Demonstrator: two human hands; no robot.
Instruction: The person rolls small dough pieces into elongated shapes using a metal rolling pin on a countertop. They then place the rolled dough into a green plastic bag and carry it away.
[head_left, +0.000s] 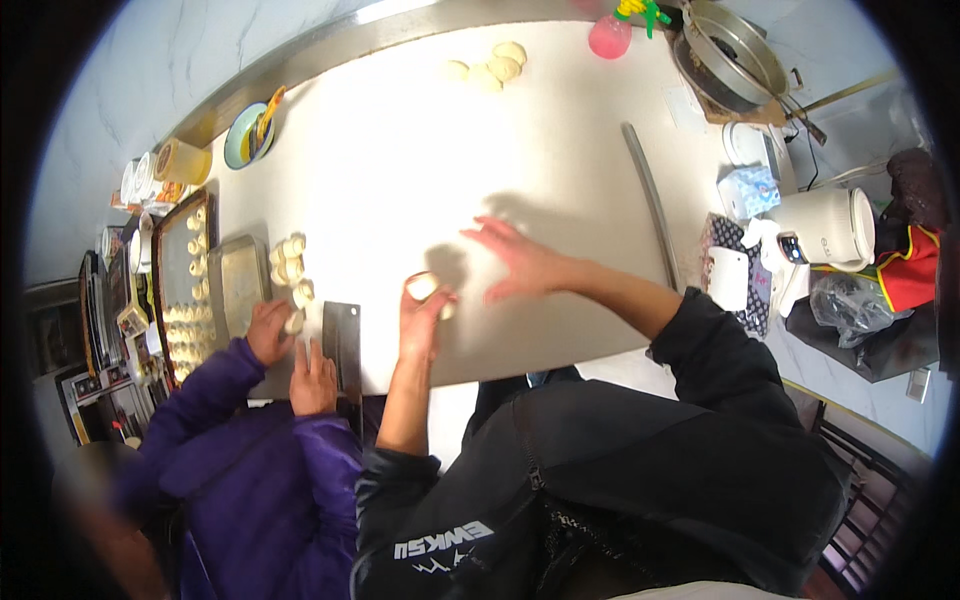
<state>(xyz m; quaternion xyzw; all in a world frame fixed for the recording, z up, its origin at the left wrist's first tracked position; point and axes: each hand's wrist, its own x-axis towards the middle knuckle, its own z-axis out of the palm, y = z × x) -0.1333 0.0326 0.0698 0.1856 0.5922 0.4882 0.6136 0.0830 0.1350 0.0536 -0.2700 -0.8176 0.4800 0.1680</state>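
Observation:
My left hand (424, 319) is closed around a piece of pale dough (422, 285), part of which shows beside the thumb. To its right, my right hand (517, 259) hovers over the pale worktop (585, 322) with fingers spread and nothing visible in it. Several flattened rounds of dough (506, 69) lie at the far side, partly washed out by glare. Left of my left hand, a cleaver (342, 341) lies on the worktop. Small dough rolls (287, 262) sit in a group farther left.
A co-worker in purple sleeves handles a dough roll (294, 323) at the left, near a metal tray (240, 277) and a baking tray of small rolls (187, 330). A long rod (651, 202) lies right. A bowl with brushes (247, 139), spray bottle (610, 37) and pans (731, 60) line the far edges.

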